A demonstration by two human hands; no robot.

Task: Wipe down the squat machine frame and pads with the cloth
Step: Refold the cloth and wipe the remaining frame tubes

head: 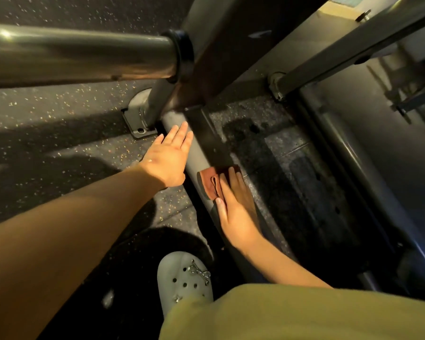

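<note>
Pressing the cloth flat on the low frame tube by the floor with the right grip, fingers straight, clamping nothing. Probably soft, light and prone to bunching: best held down through its middle. Spreading the left grip open over the tube further up.

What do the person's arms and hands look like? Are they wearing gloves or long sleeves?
No gloves and no long sleeves. The left hand and right hand are bare. So are the left forearm and right forearm, as far as the picture shows. I see no watch, bracelet or ring. A yellow-green garment shows at the bottom edge.
</note>
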